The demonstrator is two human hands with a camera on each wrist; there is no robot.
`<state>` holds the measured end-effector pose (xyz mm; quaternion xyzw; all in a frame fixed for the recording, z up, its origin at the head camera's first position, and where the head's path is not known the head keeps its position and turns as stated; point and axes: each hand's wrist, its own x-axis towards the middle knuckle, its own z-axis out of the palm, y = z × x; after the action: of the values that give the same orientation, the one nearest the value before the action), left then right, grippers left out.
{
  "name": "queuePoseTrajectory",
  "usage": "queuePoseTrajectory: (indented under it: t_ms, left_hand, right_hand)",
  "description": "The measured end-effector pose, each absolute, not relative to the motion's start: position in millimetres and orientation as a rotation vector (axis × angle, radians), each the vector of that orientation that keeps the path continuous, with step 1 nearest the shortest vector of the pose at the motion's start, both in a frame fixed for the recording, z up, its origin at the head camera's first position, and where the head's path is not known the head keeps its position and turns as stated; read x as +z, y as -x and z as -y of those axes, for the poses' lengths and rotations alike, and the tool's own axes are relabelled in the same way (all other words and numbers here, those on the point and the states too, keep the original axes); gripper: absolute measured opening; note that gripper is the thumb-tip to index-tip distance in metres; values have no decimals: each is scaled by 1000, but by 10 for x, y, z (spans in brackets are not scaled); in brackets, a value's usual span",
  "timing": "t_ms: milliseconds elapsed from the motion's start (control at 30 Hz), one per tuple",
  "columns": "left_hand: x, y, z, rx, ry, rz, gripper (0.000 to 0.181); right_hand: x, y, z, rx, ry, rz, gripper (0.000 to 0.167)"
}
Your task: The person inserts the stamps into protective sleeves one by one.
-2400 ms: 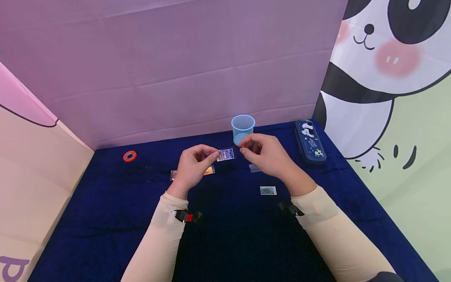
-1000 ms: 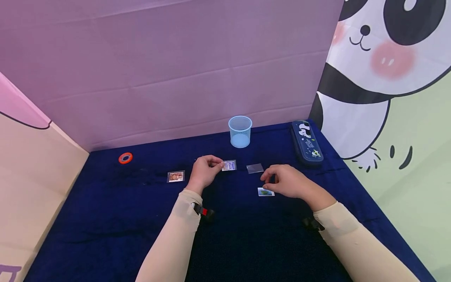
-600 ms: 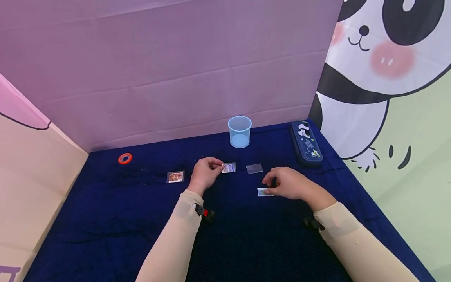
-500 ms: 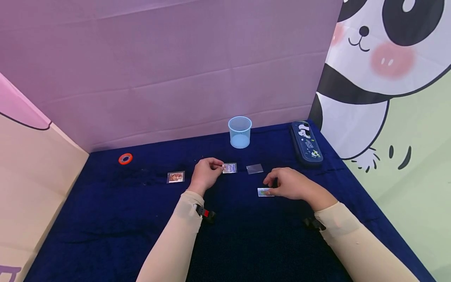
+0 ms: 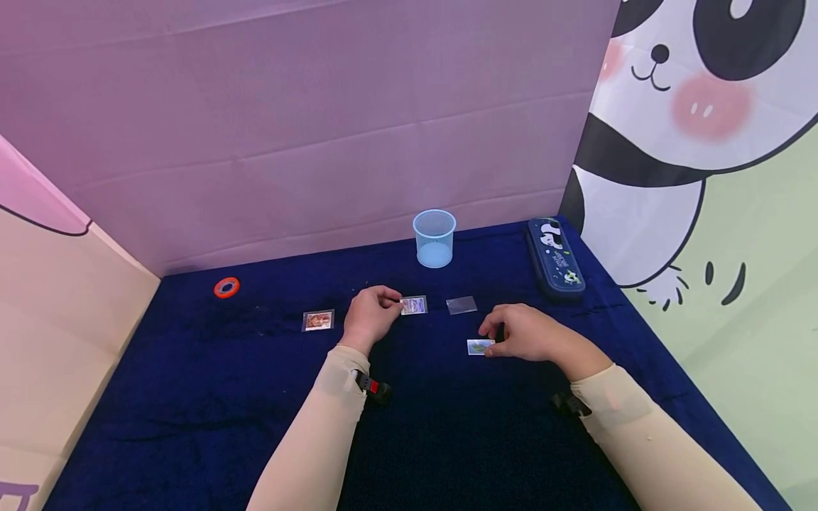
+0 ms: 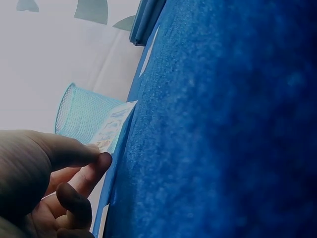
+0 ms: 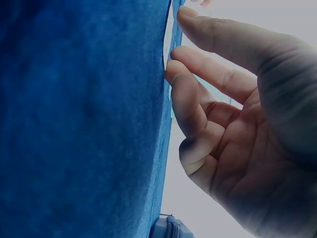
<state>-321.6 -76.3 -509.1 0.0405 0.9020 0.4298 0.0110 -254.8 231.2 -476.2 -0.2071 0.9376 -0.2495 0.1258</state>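
Lowered since moments earlier, the sleeved purple picture card (image 5: pixel 415 305) was pinched by the left hand (image 5: pixel 371 318) in front of the mesh cup (image 5: pixel 434 248). Front-right of the cup, the right hand (image 5: pixel 529 333), thumb and fingers parted, was at the edge of the green picture card (image 5: pixel 476 346). Right of the cup lay the panda pencil case (image 5: pixel 557 261).

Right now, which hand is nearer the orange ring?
Left. The left hand holds the blue card, to the right of the orange ring; the right hand is farther right, at the green card.
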Motion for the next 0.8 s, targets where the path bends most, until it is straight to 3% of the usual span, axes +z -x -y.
queuePoseTrajectory:
  t_ms: [800]
  left_hand:
    - [-5103, 3203, 768, 1260, -139, -2849, 14]
  right_hand:
    - [-4789, 2552, -2321, -687, 607, -2740, 27]
